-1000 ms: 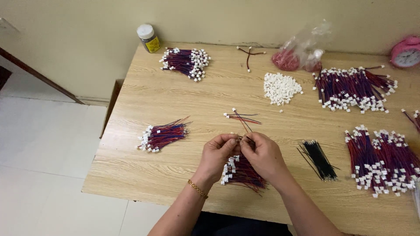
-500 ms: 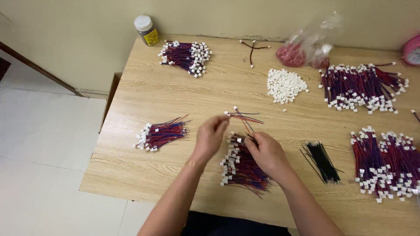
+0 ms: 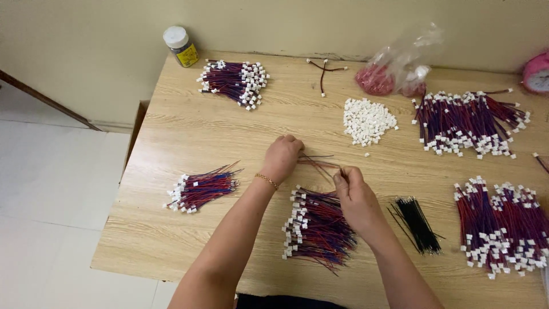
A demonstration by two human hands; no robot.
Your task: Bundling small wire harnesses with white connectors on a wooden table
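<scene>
At frame centre, left hand [image 3: 283, 157] and right hand [image 3: 354, 197] pinch a few loose wires [image 3: 317, 163], fingers narrow, separating them above the wire bundle [image 3: 314, 229] on the bench [image 3: 189, 137].

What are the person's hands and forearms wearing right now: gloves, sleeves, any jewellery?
Both hands are bare, with no gloves. The left hand has a thin gold-coloured chain bracelet at the wrist. The right hand shows no jewellery that I can make out. Both forearms are uncovered as far as the head view shows; no sleeves appear.

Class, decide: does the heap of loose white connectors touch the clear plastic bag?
Apart. The head view shows bare wooden table between the white connectors and the clear plastic bag.
</scene>
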